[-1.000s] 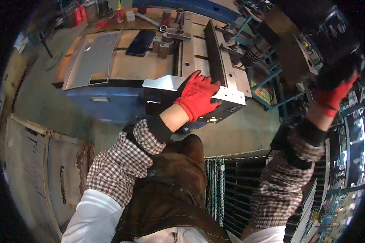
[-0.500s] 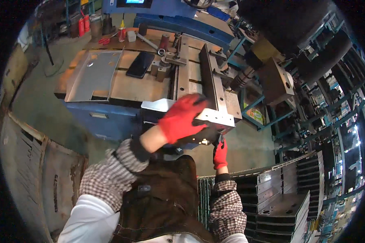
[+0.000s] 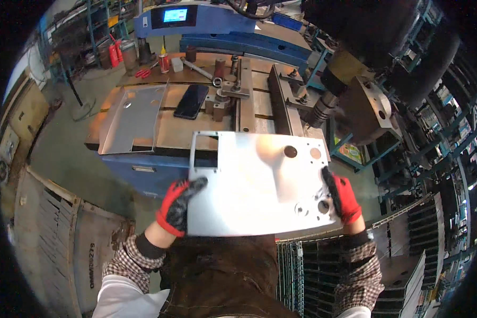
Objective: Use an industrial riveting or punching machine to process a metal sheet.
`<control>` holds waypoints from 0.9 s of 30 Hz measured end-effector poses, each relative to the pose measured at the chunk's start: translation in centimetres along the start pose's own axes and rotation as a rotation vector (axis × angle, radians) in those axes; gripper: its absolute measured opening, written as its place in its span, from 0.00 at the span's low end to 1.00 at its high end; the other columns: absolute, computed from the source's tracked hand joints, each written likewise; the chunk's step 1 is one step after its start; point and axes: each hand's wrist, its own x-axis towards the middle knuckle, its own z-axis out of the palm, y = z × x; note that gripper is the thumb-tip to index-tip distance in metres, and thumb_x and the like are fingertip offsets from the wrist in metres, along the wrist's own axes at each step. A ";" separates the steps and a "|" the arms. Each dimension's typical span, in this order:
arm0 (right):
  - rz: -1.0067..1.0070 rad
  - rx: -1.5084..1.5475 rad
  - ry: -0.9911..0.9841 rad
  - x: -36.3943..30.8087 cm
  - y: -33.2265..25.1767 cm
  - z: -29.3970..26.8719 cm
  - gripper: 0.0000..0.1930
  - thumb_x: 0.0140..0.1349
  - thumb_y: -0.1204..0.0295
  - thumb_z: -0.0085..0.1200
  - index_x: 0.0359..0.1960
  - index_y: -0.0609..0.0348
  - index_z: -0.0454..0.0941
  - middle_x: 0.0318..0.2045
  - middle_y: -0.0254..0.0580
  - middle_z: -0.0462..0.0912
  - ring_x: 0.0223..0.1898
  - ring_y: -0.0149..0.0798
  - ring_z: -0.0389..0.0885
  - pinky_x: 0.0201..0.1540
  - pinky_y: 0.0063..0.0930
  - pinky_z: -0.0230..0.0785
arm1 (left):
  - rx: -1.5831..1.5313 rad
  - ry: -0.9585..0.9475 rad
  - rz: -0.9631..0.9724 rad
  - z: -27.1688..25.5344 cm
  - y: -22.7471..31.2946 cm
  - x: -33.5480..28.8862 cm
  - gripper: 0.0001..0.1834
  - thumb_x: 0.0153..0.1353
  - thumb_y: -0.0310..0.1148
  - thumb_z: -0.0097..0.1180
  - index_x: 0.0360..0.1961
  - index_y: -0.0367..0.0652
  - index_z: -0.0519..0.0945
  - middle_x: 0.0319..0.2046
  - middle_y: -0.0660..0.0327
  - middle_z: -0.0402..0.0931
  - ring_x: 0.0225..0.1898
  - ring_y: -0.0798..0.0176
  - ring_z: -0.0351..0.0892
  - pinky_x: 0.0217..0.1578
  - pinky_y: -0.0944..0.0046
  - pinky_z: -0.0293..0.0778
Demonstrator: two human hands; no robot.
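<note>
Between my two hands I hold a flat silver sheet-metal panel (image 3: pixel 244 185), its broad face turned up. It has a rectangular cutout at the upper left and several round holes toward the right. My left hand (image 3: pixel 179 205), in a red and black glove, grips the panel's left edge with the thumb on top. On the right edge, beside the holes, my right hand (image 3: pixel 342 195) is closed in a matching glove. The fingers beneath the panel are hidden. Just beyond its far edge is the machine's worktable (image 3: pixel 169 130).
A bent metal sheet (image 3: pixel 130 119), a black phone (image 3: pixel 191 101), a wrench (image 3: pixel 199 70) and red-handled scissors (image 3: pixel 143 73) lie on the worktable. Clamps and long steel bars (image 3: pixel 286 98) stand at its right. Behind is a blue machine with a lit screen (image 3: pixel 175 15). Racked metal panels (image 3: pixel 408 249) stand lower right.
The panel, seen nearly edge-on before, now shows its broad face. My left hand has moved left off the panel's middle to its left edge; my right hand has risen and shifted right.
</note>
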 end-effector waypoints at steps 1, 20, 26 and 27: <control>-0.131 -0.132 -0.057 1.8 -2.1 -0.6 0.19 0.74 0.64 0.48 0.59 0.64 0.76 0.46 0.46 0.81 0.44 0.41 0.80 0.47 0.34 0.73 | -0.007 -0.005 0.005 0.3 1.5 1.2 0.17 0.71 0.33 0.57 0.59 0.40 0.79 0.51 0.59 0.84 0.53 0.60 0.83 0.55 0.57 0.81; -0.389 -0.047 0.244 19.4 -3.7 -1.7 0.24 0.75 0.62 0.46 0.68 0.59 0.73 0.60 0.54 0.80 0.56 0.46 0.81 0.59 0.38 0.72 | 1.673 0.220 1.163 4.4 8.2 14.9 0.39 0.62 0.46 0.67 0.69 0.36 0.70 0.62 0.46 0.74 0.63 0.47 0.74 0.64 0.51 0.70; -0.482 0.061 0.311 17.5 -7.8 -3.7 0.25 0.75 0.62 0.46 0.68 0.60 0.72 0.61 0.54 0.80 0.57 0.45 0.81 0.59 0.37 0.72 | 2.113 -0.262 0.937 14.4 -0.4 14.1 0.51 0.56 0.57 0.65 0.72 0.34 0.63 0.68 0.36 0.62 0.72 0.34 0.58 0.73 0.40 0.52; -0.501 0.060 0.353 15.7 -9.1 -6.1 0.25 0.75 0.62 0.46 0.68 0.60 0.72 0.61 0.53 0.80 0.57 0.45 0.81 0.59 0.37 0.72 | 2.142 -0.275 0.972 15.3 -1.2 14.9 0.51 0.56 0.58 0.64 0.71 0.32 0.63 0.67 0.36 0.62 0.71 0.34 0.59 0.73 0.40 0.52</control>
